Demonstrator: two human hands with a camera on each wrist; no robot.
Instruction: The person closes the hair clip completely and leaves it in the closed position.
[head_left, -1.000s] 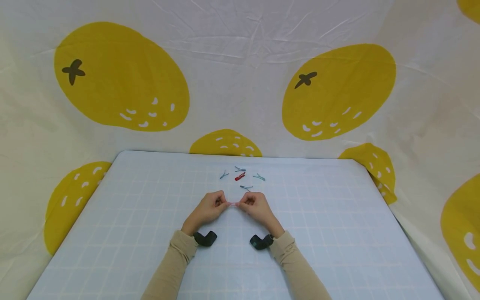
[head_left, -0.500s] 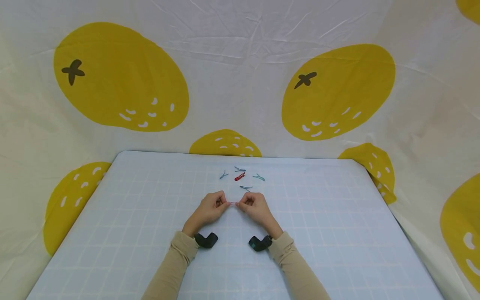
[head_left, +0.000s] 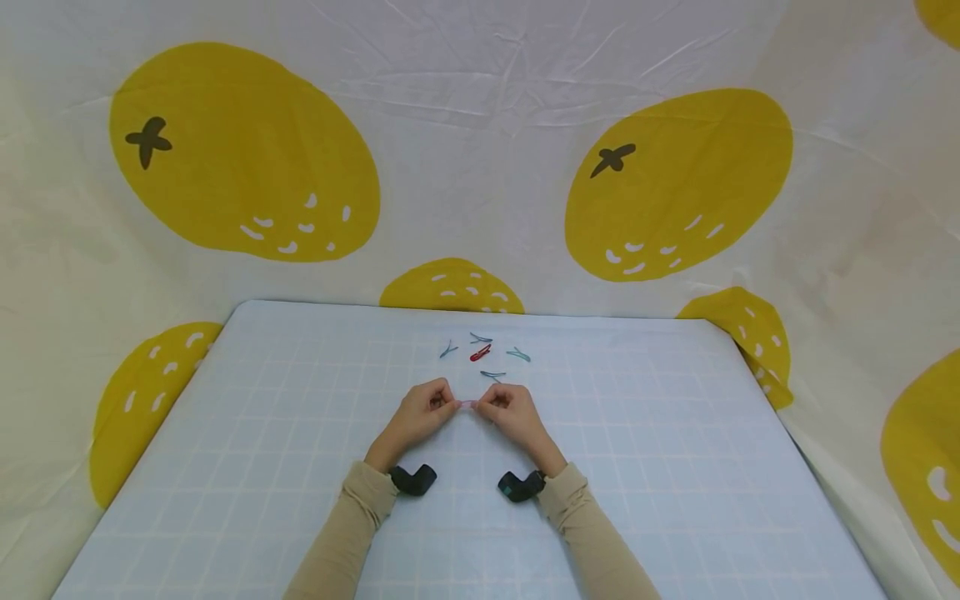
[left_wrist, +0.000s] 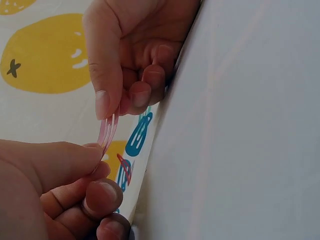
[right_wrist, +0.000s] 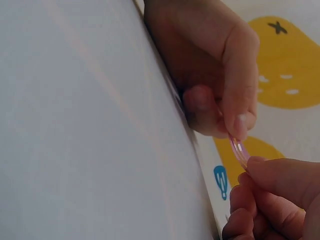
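Note:
A pink snap hair clip (left_wrist: 108,131) bridges the fingertips of both hands, slightly bowed in the left wrist view. My left hand (head_left: 420,414) pinches one end between thumb and forefinger, and my right hand (head_left: 516,414) does the same at the other end. The fingers cover both ends of the clip, so just its slotted middle shows. Beyond the hands lie more snap clips: a red clip (head_left: 481,353) in the centre, a teal clip (head_left: 518,354) to its right, and blue clips around it, the nearest blue clip (head_left: 492,375) just past the right hand's fingers.
Pale blue checked cloth covers the table (head_left: 675,467). Behind it hangs a white curtain (head_left: 472,183) printed with large yellow fruit. A black wrist device (head_left: 414,480) sticks out inward at the left wrist, with a matching device (head_left: 521,486) at the right.
Both hands keep their pinch and stay almost in place, the left rising very slightly. The pink clip's visible middle looked thinner half a second ago and broader now. The clips on the table have not moved.

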